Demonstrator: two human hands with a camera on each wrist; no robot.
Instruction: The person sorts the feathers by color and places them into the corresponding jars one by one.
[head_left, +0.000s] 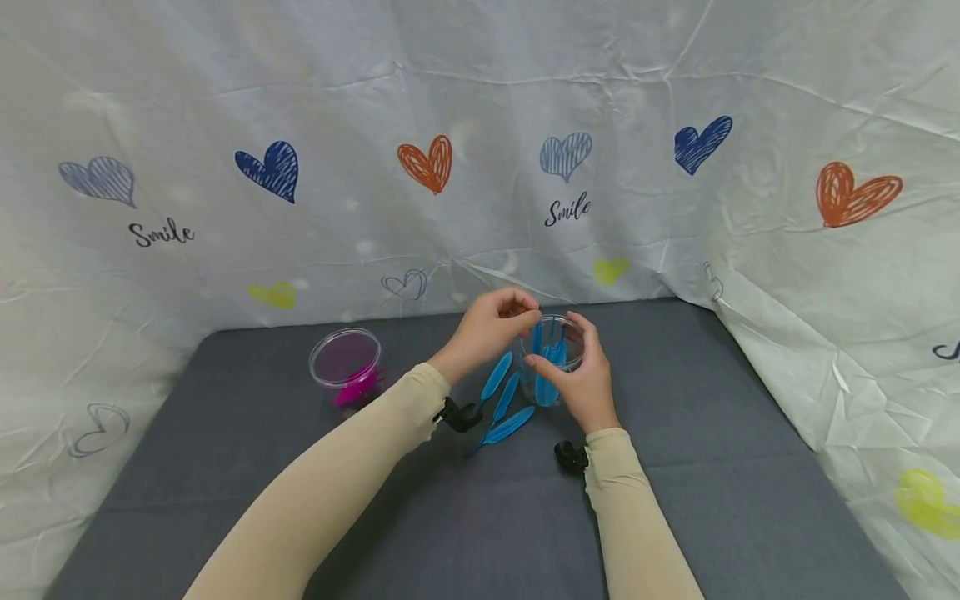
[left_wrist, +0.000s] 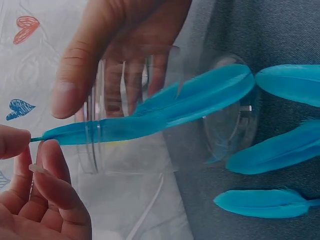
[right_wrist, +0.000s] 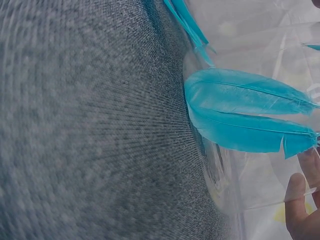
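A clear plastic jar [head_left: 528,387] stands on the grey cloth with blue feathers [right_wrist: 240,130] inside. My right hand [head_left: 585,383] grips the jar round its upper part, thumb on the near side. At the jar's mouth, my left hand [head_left: 495,327] pinches the thin quill of a blue feather [left_wrist: 70,135] between thumb and finger. That feather's vane reaches down into the jar. On the cloth to the left of the jar lie loose blue feathers [head_left: 510,425], their tips pointing toward it.
Farther left is a second clear jar [head_left: 345,333] with something bright magenta [head_left: 356,388] in its lower part. Dark grey cloth [head_left: 712,433] covers the table. Behind it hangs a white curtain [head_left: 495,233] printed with hearts.
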